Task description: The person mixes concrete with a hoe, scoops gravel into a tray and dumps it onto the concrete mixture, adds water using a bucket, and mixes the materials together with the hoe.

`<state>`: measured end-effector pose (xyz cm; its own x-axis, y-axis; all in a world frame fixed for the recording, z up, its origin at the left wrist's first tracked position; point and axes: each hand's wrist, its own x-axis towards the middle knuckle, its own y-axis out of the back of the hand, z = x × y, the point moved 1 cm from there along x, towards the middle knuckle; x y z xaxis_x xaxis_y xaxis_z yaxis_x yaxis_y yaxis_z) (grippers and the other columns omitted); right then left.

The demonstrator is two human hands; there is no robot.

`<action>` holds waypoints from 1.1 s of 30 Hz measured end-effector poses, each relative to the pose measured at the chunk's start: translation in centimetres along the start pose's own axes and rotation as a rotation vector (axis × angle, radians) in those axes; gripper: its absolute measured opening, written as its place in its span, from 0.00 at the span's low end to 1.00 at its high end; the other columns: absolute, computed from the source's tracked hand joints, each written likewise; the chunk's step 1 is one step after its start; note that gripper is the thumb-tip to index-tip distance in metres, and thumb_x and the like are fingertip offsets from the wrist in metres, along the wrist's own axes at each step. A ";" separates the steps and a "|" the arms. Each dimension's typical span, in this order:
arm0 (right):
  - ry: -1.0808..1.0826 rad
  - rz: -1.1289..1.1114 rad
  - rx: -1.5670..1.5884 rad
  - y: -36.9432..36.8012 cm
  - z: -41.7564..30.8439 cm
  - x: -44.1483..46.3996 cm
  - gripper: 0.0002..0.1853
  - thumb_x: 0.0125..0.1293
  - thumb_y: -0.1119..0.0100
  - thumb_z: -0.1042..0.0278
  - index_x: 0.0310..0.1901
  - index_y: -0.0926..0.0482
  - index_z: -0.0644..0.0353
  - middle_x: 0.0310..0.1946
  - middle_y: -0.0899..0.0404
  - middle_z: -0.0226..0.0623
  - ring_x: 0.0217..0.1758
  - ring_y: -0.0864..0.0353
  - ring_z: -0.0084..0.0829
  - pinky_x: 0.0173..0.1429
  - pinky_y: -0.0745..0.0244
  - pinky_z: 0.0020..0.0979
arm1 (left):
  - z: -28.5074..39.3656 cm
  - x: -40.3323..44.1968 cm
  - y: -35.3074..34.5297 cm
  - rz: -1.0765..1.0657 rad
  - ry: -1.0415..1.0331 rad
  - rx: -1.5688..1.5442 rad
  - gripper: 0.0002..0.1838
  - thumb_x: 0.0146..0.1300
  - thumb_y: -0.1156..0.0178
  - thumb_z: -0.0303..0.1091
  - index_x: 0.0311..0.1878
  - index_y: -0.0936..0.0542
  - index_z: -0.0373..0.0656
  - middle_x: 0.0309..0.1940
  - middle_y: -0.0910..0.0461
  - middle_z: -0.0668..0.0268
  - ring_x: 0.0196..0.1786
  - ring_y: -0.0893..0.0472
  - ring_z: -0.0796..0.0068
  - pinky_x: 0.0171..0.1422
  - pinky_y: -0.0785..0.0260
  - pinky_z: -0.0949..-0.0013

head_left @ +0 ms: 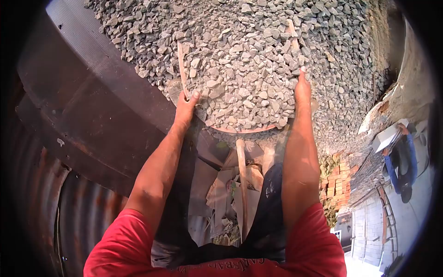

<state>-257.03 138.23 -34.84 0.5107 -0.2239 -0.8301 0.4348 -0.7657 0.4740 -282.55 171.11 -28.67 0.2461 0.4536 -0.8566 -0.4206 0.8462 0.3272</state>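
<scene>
A wide, shallow container with a pinkish rim [249, 130] is heaped with grey crushed stones [240, 87], its far side merging with the larger gravel pile [258, 18]. My left hand [187, 102] is closed on the rim at the left, thumb on top. On the right side my right hand [302, 87] grips the edge, its fingers mostly hidden. A wooden handle [242, 184] stands below the container between my legs.
Dark sheets [92, 106] and rusty corrugated metal [83, 207] lie at the left. Stacked bricks [337, 184] are at the lower right. Farther right, a person in blue [405, 161] holds a pale block [387, 137] near a wall [369, 231].
</scene>
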 end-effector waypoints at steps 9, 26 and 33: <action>0.374 0.015 0.030 -0.9 2.4 -5.4 0.25 0.76 0.50 0.41 0.40 0.16 0.58 0.25 0.22 0.34 0.33 0.23 0.31 0.44 0.27 0.32 | 1.2 3.8 -0.4 0.273 0.169 0.165 0.38 0.70 0.49 0.67 0.65 0.22 0.43 0.61 0.23 0.58 0.60 0.25 0.64 0.67 0.38 0.64; 0.099 -0.031 -0.062 5.4 5.3 -20.2 0.39 0.72 0.59 0.29 0.44 0.18 0.64 0.43 0.19 0.63 0.53 0.23 0.64 0.56 0.29 0.54 | 6.6 -15.3 -0.6 -0.282 0.224 -0.627 0.40 0.69 0.50 0.72 0.69 0.29 0.47 0.59 0.22 0.67 0.58 0.22 0.71 0.55 0.30 0.66; 0.193 0.049 0.219 22.9 4.3 -40.3 0.33 0.76 0.57 0.37 0.32 0.23 0.65 0.23 0.25 0.54 0.31 0.26 0.62 0.37 0.32 0.52 | 17.1 -38.5 3.7 -0.263 0.131 -0.191 0.42 0.73 0.59 0.70 0.77 0.38 0.45 0.68 0.27 0.67 0.65 0.25 0.69 0.68 0.34 0.64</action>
<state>-270.83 127.16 8.22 0.6681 -0.1604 -0.7266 0.2464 -0.8737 0.4194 -278.62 161.56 12.37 0.2586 0.1769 -0.9497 -0.5168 0.8559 0.0187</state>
